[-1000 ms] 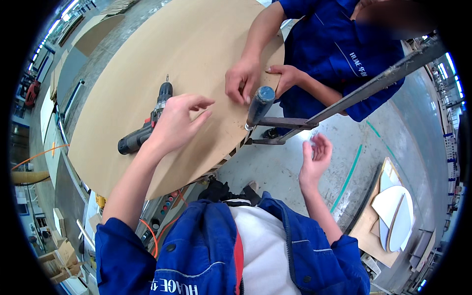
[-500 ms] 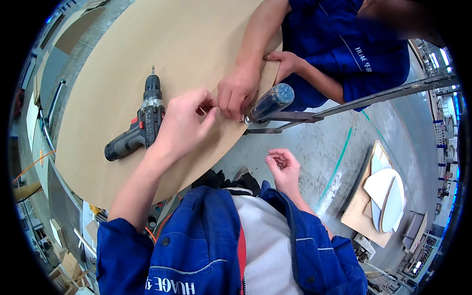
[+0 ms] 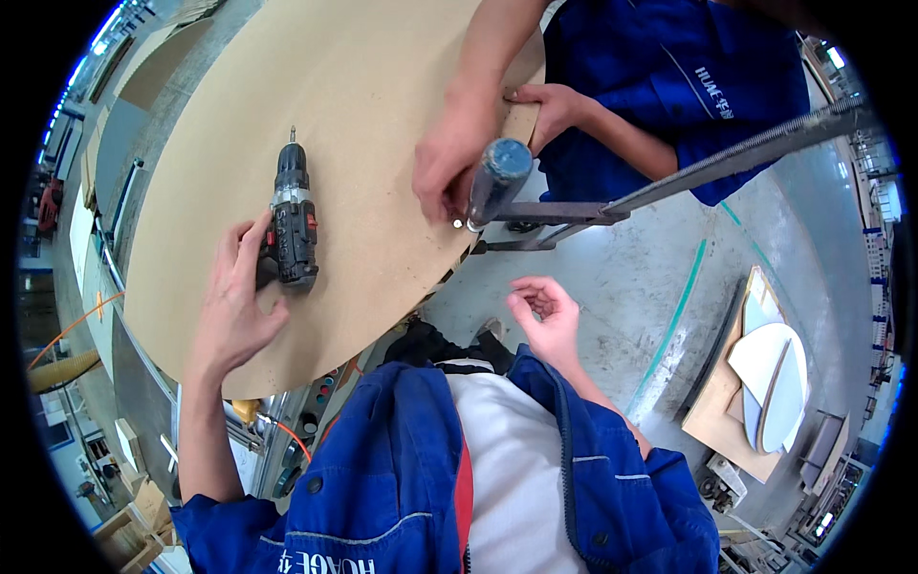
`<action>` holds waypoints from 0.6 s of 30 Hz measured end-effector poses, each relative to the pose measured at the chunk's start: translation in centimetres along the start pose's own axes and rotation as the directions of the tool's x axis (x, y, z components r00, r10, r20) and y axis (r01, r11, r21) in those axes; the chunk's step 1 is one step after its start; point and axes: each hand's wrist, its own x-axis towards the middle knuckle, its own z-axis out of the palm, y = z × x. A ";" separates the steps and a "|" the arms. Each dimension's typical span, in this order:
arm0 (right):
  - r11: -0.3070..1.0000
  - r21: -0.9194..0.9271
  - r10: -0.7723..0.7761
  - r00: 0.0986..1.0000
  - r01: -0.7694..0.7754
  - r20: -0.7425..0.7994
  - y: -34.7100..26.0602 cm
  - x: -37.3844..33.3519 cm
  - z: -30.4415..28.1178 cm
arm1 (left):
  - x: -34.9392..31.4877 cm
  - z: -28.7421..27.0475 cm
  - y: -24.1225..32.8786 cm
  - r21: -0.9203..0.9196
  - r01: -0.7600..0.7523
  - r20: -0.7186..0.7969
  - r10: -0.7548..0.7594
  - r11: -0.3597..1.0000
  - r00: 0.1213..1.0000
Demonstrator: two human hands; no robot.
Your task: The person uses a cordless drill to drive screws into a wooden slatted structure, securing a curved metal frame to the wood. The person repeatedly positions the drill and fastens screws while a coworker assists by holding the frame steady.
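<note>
A black cordless drill [image 3: 296, 225] with a bit in its chuck lies on a large round-edged brown board [image 3: 373, 77]. My left hand [image 3: 234, 301] is at the drill's handle, thumb and fingers apart. The fingertips reach the handle, but whether they press on it I cannot tell. My right hand [image 3: 548, 320] hovers beyond the board's edge, fingers curled in; anything inside them is hidden. A bar clamp [image 3: 502, 174] with a blue-grey handle sits at the board's right edge. Beside it, a co-worker's hand [image 3: 454, 163] rests near a small shiny metal piece [image 3: 458, 223].
The co-worker's other hand [image 3: 555, 110] holds the board's edge. The clamp's long steel bar [image 3: 736, 158] extends to the upper right. White and brown cut panels [image 3: 765, 383] stand on the floor at right. An orange hose [image 3: 287, 435] runs below the board.
My left hand has moved left from near the co-worker's fingers to the drill, and its pinch has opened. The drill has turned more upright. My right hand stays curled in nearly the same place.
</note>
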 end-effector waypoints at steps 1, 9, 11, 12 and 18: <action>1.000 0.031 0.006 1.000 -0.006 -0.025 0.1 -0.1 -0.2 | 0.0 0.1 -0.9 0.026 0.023 0.031 -0.023 0.999 0.999; 0.966 -0.059 -0.255 0.894 0.251 -0.368 -0.8 1.9 -3.1 | 1.3 2.6 -3.5 0.098 0.206 0.064 -0.213 0.974 0.975; 0.941 -0.053 -0.325 0.849 0.334 -0.418 -1.4 2.9 -4.3 | 1.0 1.6 -2.4 0.065 0.126 -0.021 -0.125 0.990 0.992; 0.927 -0.054 -0.354 0.821 0.370 -0.448 -1.6 3.4 -4.9 | 1.0 0.9 -1.7 -0.024 0.150 0.015 -0.150 0.988 0.989; 0.894 -0.013 -0.391 0.765 0.448 -0.512 -2.4 5.8 -5.9 | -2.1 -2.4 4.1 -0.573 0.392 0.184 -0.352 0.720 0.918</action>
